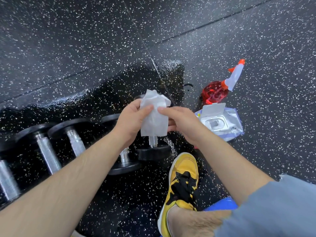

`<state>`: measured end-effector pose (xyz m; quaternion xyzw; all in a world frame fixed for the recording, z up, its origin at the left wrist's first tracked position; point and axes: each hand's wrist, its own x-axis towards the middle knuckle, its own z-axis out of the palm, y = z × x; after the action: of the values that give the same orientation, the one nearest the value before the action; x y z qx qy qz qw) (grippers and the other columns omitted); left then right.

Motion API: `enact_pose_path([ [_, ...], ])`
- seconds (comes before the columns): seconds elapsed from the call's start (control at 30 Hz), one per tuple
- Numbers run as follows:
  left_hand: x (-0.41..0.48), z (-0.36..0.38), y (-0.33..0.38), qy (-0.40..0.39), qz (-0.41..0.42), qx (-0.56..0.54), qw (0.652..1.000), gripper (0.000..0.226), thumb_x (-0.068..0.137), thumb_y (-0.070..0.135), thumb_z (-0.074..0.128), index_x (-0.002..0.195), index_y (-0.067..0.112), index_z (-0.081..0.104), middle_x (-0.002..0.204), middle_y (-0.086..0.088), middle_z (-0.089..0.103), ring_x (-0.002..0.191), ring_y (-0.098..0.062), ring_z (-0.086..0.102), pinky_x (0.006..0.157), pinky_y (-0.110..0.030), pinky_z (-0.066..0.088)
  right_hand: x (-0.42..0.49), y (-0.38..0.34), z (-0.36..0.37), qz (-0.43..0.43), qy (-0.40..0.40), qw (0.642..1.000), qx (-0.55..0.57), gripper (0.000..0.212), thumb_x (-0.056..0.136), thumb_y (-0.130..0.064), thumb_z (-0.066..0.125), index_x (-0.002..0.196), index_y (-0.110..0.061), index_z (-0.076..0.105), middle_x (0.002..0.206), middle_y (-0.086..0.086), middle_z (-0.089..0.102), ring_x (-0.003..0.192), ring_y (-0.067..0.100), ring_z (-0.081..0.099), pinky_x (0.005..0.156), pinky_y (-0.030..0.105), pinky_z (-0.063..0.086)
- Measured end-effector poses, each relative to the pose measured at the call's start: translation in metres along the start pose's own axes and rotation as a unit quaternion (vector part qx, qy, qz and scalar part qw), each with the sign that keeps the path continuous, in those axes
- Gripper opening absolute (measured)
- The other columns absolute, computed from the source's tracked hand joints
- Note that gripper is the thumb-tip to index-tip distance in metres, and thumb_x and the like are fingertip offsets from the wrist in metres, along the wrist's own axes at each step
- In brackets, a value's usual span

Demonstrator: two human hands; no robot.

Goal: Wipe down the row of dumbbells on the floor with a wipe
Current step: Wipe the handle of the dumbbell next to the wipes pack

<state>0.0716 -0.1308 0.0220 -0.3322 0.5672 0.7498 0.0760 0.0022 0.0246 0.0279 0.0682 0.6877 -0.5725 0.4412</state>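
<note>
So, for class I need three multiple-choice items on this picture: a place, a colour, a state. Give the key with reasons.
1. The wipe is: A) on a shelf B) held by the left hand and right hand C) on a bench.
2. The shoe is: A) yellow and black B) white C) green.
3. The wipes pack has its lid: A) shut B) missing C) flipped open.
Key: 1B, both hands pinch it; 2A, yellow upper, black laces; 3C, lid stands up, opening shows.

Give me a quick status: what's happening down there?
Left hand and right hand both pinch the wipe. Dumbbells in a row below, not touched. Nothing blocking.
</note>
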Motion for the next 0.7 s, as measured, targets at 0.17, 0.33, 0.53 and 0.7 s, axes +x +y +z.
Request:
enact_pose_path([
  [0.17, -0.001, 0.002, -0.005, 0.032, 0.007, 0.031, 0.999, 0.011, 0.102, 0.023, 0.059, 0.1, 0.017, 0.069, 0.095, -0.007, 0.076, 0.085, -0.026, 0.071, 0.077, -0.046, 0.057, 0.001, 0.007, 0.002, -0.01, -0.011, 1.0, 0.01, 0.014, 0.097, -0.019, 0.065, 0.091, -0.007, 0.07, 0.076, 0.007, 0.073, 0.067, 0.019, 0.068, 0.062, 0.031, 0.059],
  [0.33, -0.002, -0.009, -0.009, -0.014, 0.005, 0.053, 0.998, 0.025, 0.096, 0.002, 0.058, 0.091, 0.021, 0.073, 0.089, -0.001, 0.071, 0.081, -0.019, 0.066, 0.065, -0.031, 0.054, 0.0, 0.009, -0.001, -0.042, -0.033, 0.997, 0.051, 0.011, 0.098, -0.004, 0.058, 0.1, -0.009, 0.068, 0.079, 0.012, 0.068, 0.059, 0.019, 0.062, 0.053, 0.027, 0.054],
  [0.53, -0.004, -0.013, -0.018, 0.025, -0.052, 0.015, 0.998, 0.03, 0.08, -0.005, 0.053, 0.065, 0.015, 0.07, 0.11, -0.021, 0.072, 0.097, -0.035, 0.07, 0.074, -0.042, 0.058, 0.007, 0.013, -0.008, -0.018, -0.043, 0.998, 0.032, 0.024, 0.088, -0.001, 0.048, 0.087, 0.0, 0.072, 0.084, 0.016, 0.069, 0.074, 0.027, 0.065, 0.063, 0.032, 0.056],
  [0.7, -0.003, -0.013, -0.029, 0.054, -0.082, 0.012, 0.995, 0.01, 0.081, 0.009, 0.066, 0.075, 0.017, 0.064, 0.094, -0.015, 0.066, 0.092, -0.031, 0.066, 0.078, -0.048, 0.058, 0.012, 0.025, -0.002, -0.031, -0.019, 0.998, -0.051, 0.022, 0.096, -0.023, 0.066, 0.09, -0.005, 0.076, 0.082, 0.003, 0.069, 0.076, 0.017, 0.064, 0.07, 0.032, 0.058],
])
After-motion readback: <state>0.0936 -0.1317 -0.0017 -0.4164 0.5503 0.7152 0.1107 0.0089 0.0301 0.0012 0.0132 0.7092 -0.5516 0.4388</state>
